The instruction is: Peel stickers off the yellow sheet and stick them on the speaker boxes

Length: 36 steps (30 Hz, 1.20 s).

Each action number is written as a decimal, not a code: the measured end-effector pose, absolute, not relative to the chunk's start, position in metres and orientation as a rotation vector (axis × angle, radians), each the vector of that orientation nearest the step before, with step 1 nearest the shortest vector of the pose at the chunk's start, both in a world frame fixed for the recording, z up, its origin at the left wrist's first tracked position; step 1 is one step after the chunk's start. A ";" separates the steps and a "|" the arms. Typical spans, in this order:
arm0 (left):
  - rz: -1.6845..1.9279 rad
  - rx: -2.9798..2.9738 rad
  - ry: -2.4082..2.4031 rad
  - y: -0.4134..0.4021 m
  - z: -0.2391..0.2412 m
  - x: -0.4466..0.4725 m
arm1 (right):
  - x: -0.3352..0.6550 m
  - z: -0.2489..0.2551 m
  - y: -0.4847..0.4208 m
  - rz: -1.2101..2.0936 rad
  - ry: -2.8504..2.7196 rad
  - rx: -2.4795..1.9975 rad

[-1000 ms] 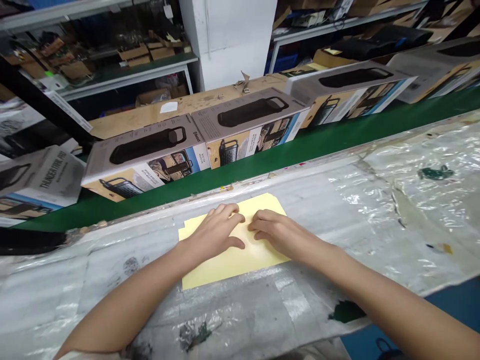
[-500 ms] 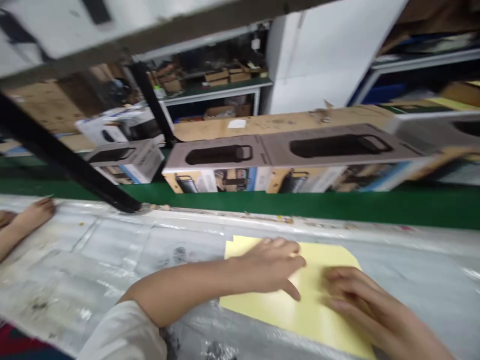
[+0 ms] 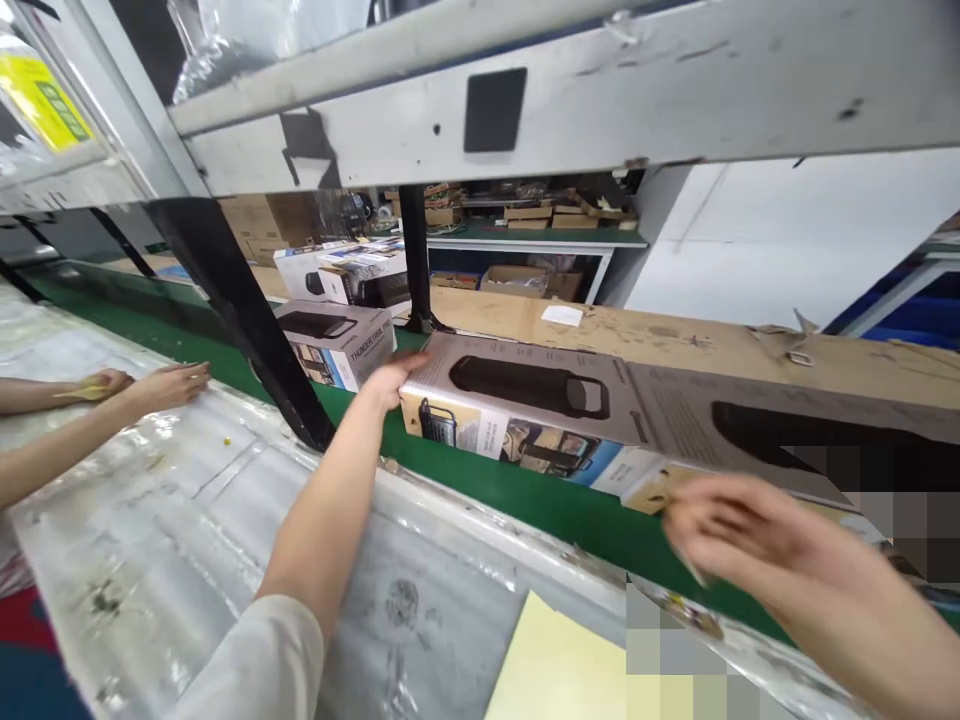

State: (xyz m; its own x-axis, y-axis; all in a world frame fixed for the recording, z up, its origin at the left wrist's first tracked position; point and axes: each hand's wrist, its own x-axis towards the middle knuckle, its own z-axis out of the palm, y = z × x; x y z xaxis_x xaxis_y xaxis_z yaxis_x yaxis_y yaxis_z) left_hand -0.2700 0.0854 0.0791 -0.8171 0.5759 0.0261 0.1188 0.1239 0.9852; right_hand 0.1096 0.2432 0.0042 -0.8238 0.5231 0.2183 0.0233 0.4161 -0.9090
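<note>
Slippage looks the main risk: the left hand (image 3: 392, 378), at mid-frame, grips only the near end corner of the long speaker box (image 3: 525, 410) lying on the green conveyor belt (image 3: 517, 492), so a one-ended pull could swing or tip it against the neighbouring box (image 3: 336, 340). Its fingers curl round that corner, thumb on top. The right hand (image 3: 739, 535), blurred at lower right, hovers loosely spread and empty near the box's front face. Yellow paper (image 3: 559, 665) lies on the plastic-covered table (image 3: 225, 500) below.
</note>
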 end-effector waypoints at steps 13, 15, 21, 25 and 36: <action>1.826 0.495 1.407 0.080 0.034 -0.308 | -0.266 0.044 0.238 1.293 -2.266 0.160; 1.840 0.488 1.384 0.079 0.033 -0.310 | -0.279 0.041 0.237 1.255 -2.302 0.157; 1.869 0.437 1.354 0.078 0.033 -0.309 | -0.290 0.032 0.246 1.029 -2.327 0.038; 1.864 0.450 1.355 0.076 0.033 -0.311 | -0.274 0.032 0.251 0.901 -2.374 0.132; 1.855 0.470 1.772 0.076 0.049 -0.309 | -0.252 0.071 0.219 0.358 -2.884 -0.042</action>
